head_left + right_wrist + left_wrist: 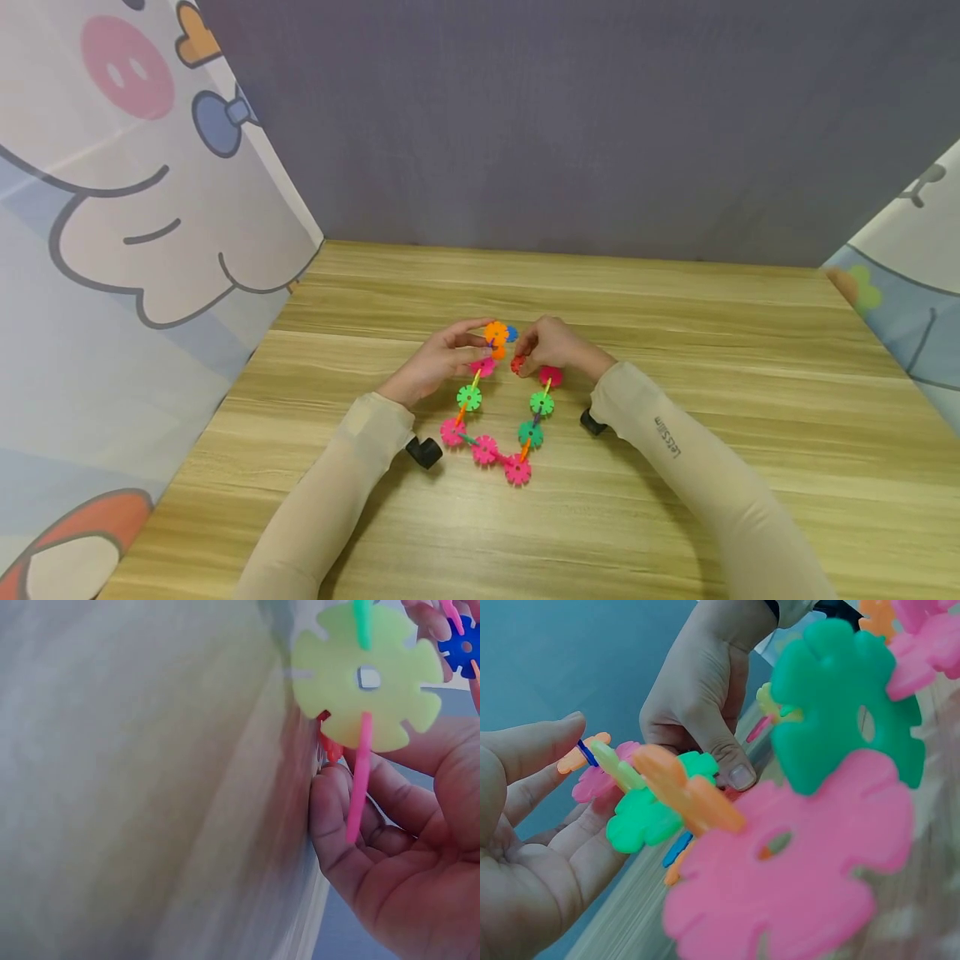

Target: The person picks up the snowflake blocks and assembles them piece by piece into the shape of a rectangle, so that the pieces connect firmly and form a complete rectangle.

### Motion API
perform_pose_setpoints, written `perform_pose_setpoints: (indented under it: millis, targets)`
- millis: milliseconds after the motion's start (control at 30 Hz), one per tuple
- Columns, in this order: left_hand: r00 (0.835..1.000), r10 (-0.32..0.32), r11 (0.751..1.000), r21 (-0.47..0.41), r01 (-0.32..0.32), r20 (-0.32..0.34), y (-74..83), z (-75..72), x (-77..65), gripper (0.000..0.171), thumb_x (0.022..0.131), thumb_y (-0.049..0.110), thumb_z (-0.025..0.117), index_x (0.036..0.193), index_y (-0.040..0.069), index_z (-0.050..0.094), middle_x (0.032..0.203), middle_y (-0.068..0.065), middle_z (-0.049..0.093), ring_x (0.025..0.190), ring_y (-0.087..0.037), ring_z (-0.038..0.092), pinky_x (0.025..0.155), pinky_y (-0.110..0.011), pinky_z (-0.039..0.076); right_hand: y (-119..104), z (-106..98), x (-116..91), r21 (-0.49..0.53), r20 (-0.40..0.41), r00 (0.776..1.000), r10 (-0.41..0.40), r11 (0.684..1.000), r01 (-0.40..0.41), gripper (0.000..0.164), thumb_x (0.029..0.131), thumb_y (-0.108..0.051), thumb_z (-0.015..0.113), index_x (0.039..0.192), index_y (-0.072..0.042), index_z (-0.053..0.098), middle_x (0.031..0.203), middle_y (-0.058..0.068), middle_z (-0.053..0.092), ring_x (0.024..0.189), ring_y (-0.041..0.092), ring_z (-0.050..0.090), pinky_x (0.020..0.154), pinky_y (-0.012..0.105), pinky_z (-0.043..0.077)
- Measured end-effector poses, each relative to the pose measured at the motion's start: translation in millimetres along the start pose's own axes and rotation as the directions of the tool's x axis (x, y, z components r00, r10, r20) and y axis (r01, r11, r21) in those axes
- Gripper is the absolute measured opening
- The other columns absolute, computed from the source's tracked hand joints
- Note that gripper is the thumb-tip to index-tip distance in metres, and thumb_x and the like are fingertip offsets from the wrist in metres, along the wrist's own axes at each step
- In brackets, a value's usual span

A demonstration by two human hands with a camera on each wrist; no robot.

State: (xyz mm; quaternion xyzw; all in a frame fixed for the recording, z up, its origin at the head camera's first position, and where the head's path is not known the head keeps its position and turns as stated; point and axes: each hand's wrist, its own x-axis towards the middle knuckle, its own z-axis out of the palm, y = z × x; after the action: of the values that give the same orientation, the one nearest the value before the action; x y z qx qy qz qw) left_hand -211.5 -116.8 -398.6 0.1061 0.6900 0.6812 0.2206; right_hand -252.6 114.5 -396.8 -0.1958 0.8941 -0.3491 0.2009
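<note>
A chain of notched plastic discs bends in a U over the table between the hands. My left hand [442, 358] holds its left end, thumb at the purple disc and fingers under the pink disc [600, 780]. At that end an orange disc [497, 333] and a blue disc [513, 333] stick up. My right hand [558, 346] pinches a red disc [517, 365] low at the tabletop, inside the U's open top; its fingers partly hide it. Beside that hand lies the chain's right end, a pink disc [551, 377].
The wooden table [675, 325] runs back to a grey panel [562, 125]. A cartoon-printed wall [172, 250] borders the left side. Black wrist cameras, left [424, 452] and right [592, 422], hang under the sleeves beside the chain.
</note>
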Motion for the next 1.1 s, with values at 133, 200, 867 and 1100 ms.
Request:
perform_pose_setpoints:
  millis: [133, 200, 867, 1100]
  targets:
    - [1.000, 0.005, 1.000, -0.012, -0.005, 0.002, -1.0, -0.9, 0.6, 0.056, 0.098, 0.001, 0.061, 0.151, 0.010, 0.043, 0.131, -0.019, 0.053, 0.102, -0.020, 0.062, 0.084, -0.034, 0.056, 0.6, -0.5, -0.5, 0.001, -0.007, 1.000, -0.027, 1.000, 0.027, 0.023, 0.072, -0.004, 0.087, 0.088, -0.002, 0.071, 0.079, 0.004, 0.067, 0.071, 0.017, 0.059, 0.066, 0.029, 0.051]
    - [1.000, 0.009, 1.000, -0.011, -0.009, 0.003, -1.2, -1.4, 0.9, 0.056, 0.098, 0.001, 0.060, 0.151, 0.010, 0.043, 0.130, -0.019, 0.053, 0.102, -0.020, 0.062, 0.084, -0.034, 0.056, 0.3, -1.0, -1.5, 0.013, -0.020, 0.999, -0.039, 0.999, 0.040, 0.024, 0.072, -0.003, 0.087, 0.088, -0.002, 0.070, 0.078, 0.004, 0.066, 0.071, 0.017, 0.058, 0.065, 0.029, 0.050]
    - [1.000, 0.014, 0.999, -0.030, -0.013, 0.010, -4.2, -0.9, -0.6, 0.056, 0.099, 0.002, 0.059, 0.152, 0.011, 0.042, 0.131, -0.021, 0.051, 0.100, -0.021, 0.061, 0.081, -0.034, 0.057, -0.2, -3.9, -26.6, 0.160, -0.257, 0.963, -0.077, 0.980, 0.121, 0.013, 0.080, 0.002, 0.080, 0.091, -0.001, 0.073, 0.084, 0.013, 0.072, 0.077, 0.028, 0.068, 0.065, 0.032, 0.052]
    - [1.000, 0.027, 0.998, -0.060, -0.028, -0.009, -7.8, 2.7, -0.8, 0.056, 0.098, -0.001, 0.059, 0.151, 0.008, 0.042, 0.125, -0.018, 0.052, 0.097, -0.019, 0.062, 0.080, -0.033, 0.057, 1.1, 0.8, -32.9, 0.167, -0.351, 0.927, -0.133, 0.965, 0.202, 0.012, 0.082, 0.004, 0.077, 0.093, 0.001, 0.074, 0.085, 0.015, 0.073, 0.076, 0.030, 0.068, 0.064, 0.030, 0.054]
